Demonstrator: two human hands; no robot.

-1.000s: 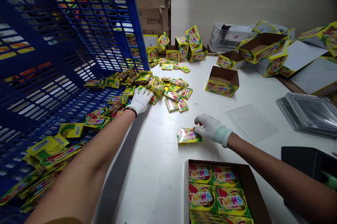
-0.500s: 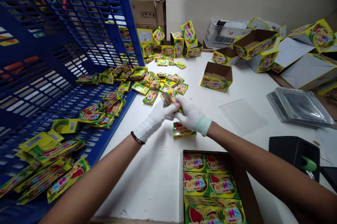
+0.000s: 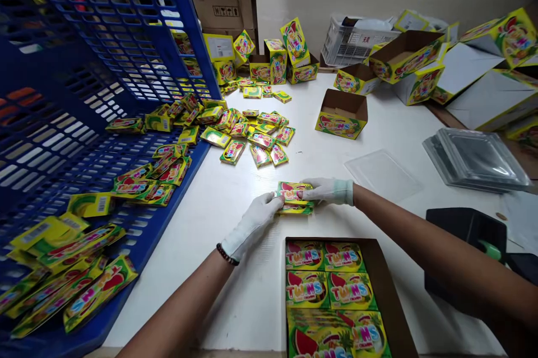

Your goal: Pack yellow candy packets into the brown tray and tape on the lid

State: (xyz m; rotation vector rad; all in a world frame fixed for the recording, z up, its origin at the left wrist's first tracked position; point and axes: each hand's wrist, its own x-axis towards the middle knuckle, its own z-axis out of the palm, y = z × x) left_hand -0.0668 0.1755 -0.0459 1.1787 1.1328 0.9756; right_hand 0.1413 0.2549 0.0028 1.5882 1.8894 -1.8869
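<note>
My left hand [image 3: 257, 221], in a white glove with a beaded bracelet at the wrist, grips the left end of a small yellow-green "TWINS" candy box [image 3: 291, 191]. The gloved right hand [image 3: 328, 190] has the other end, thumb on the printed face. Under it lies a second candy box [image 3: 296, 210], mostly covered; whether the two touch I cannot tell. Nearer to me stands an open carton [image 3: 389, 291] holding rows of the same candy boxes, face up. A loose pile of candy boxes [image 3: 261, 139] is spread on the white table beyond my hands.
At left, a blue plastic crate [image 3: 168, 218] lies with more candy boxes in it. An open display box [image 3: 342, 114], a clear plastic lid [image 3: 382, 173], stacked lids [image 3: 474, 159] and a black tape dispenser [image 3: 460, 240] are on the right. Display boxes [image 3: 406, 61] line the back.
Both hands have come back from the pile toward me with a candy box, now flat over the one on the table. The hands have moved apart to its two ends.
</note>
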